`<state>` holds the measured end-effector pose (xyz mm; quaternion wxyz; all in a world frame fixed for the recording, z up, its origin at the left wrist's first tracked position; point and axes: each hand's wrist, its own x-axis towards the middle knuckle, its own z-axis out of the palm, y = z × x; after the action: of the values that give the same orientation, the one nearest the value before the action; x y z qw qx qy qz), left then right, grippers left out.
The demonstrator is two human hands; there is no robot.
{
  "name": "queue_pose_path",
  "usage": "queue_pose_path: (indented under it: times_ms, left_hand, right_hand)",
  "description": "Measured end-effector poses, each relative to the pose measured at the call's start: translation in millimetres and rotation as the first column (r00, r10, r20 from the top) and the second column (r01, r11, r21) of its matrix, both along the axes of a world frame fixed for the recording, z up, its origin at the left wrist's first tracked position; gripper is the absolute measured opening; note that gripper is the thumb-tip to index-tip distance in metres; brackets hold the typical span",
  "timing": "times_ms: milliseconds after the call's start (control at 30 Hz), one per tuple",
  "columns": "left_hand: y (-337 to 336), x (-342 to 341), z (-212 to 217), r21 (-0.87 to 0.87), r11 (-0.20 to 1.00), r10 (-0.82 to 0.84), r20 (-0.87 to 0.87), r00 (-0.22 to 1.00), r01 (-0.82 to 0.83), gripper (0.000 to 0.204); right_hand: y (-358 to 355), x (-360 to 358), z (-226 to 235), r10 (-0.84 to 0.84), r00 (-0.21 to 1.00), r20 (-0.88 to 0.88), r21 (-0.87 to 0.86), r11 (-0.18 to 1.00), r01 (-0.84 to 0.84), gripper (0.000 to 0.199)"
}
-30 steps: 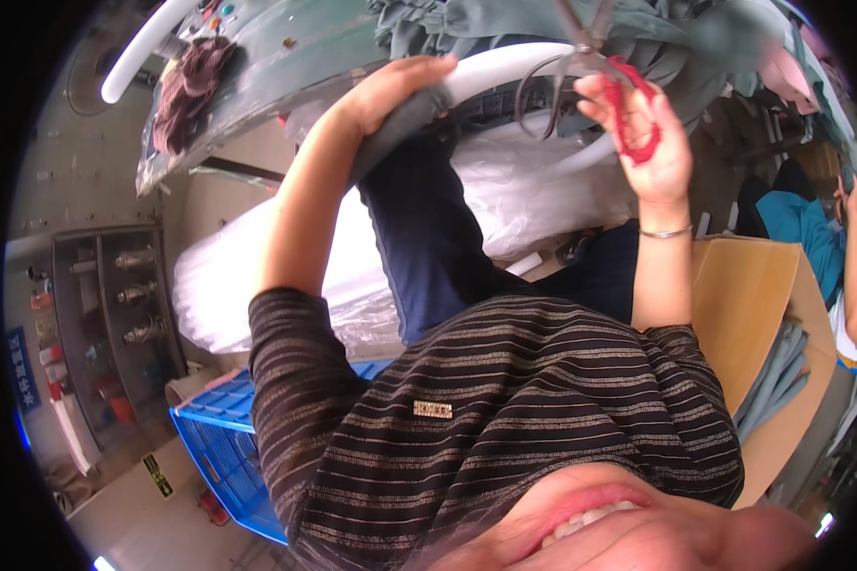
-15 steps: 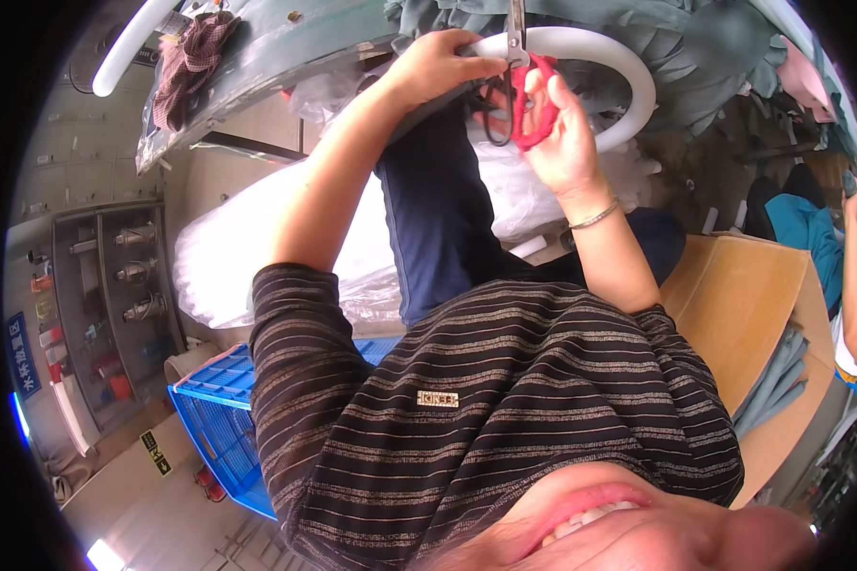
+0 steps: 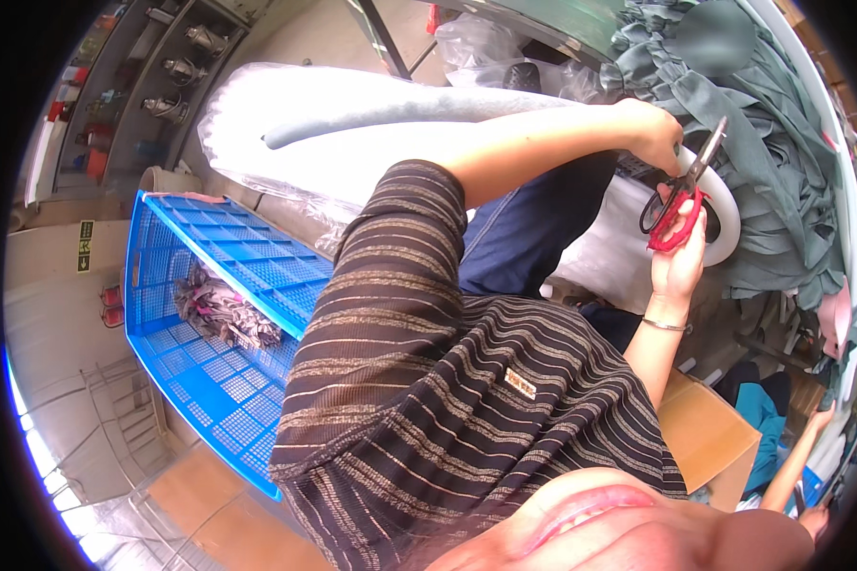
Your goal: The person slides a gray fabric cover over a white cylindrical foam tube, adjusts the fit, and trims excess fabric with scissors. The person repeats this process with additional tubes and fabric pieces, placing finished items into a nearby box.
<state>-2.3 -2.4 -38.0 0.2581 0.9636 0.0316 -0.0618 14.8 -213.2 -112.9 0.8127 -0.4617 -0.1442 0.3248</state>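
My right hand [image 3: 678,262] holds scissors [image 3: 703,160] by their handles, one wrapped in red material. The blades are slightly parted and point up and to the right. Beside them, my left hand [image 3: 652,135] is closed round a long, bendy tube. One length of the tube has a grey-green fabric cover [image 3: 371,116] and stretches left. Its bare white part [image 3: 727,205] curves round behind the scissors. My left fingertips are partly hidden. A large heap of grey-green fabric [image 3: 771,171] lies just right of the hands.
A plastic-wrapped white bundle [image 3: 248,105] lies under the covered tube. At left stands a blue crate [image 3: 176,366] containing crumpled cloth [image 3: 224,309]. An open cardboard box [image 3: 705,433] is by my right elbow. Another person's arm [image 3: 790,476] shows at far right.
The view has swung, so my hands appear farther right and the blue crate shows more fully. My left arm now reaches across, and the fabric-covered tube length has come into view.
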Motion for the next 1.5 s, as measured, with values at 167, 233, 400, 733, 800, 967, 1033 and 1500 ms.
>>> queue_pose_path:
  times_ms: [167,233,400,733,800,967,1033,1500]
  left_hand:
    - [13.4,7.0,-7.9,-0.173,0.981,-0.080,0.026,0.996,0.083,0.063]
    - [20.3,4.0,-9.3,-0.265,0.958,-0.094,0.075,0.993,0.111,0.062]
    - [33.6,1.0,-2.3,-0.232,0.962,-0.122,0.102,0.987,0.143,0.053]
    - [18.5,-14.7,2.6,-0.105,0.986,-0.121,0.079,0.989,0.129,0.051]
    - [26.8,-13.0,1.2,-0.353,0.923,-0.152,0.036,0.988,0.155,0.046]
    - [36.3,-7.2,1.9,-0.572,0.811,-0.141,0.022,0.990,0.128,0.045]
    - [36.4,-4.8,-0.9,-0.574,0.806,-0.131,0.062,0.989,0.143,0.045]
    - [22.7,1.3,-6.4,-0.445,0.885,-0.120,0.074,0.990,0.140,0.032]
  right_hand:
    - [-3.0,-14.6,-11.3,0.015,0.998,0.065,-0.038,0.999,-0.013,0.039]
    - [-0.3,-23.5,-17.8,0.020,0.997,-0.078,0.100,0.995,-0.012,0.051]
    - [-4.0,-33.8,3.6,0.176,0.984,-0.003,0.062,0.982,-0.176,0.059]
    - [-57.4,-55.2,-16.5,0.180,0.979,-0.090,-0.146,0.970,-0.192,0.037]
    - [-59.3,-61.5,-25.7,0.153,0.984,-0.092,-0.156,0.974,-0.166,0.035]
    - [-50.3,-64.8,-25.3,0.165,0.981,-0.105,-0.163,0.970,-0.180,0.029]
    - [-44.0,-68.0,-26.7,0.101,0.994,0.037,-0.262,0.961,-0.088,0.021]
    - [-5.8,-46.1,-15.3,0.112,0.993,0.040,-0.236,0.967,-0.100,0.040]
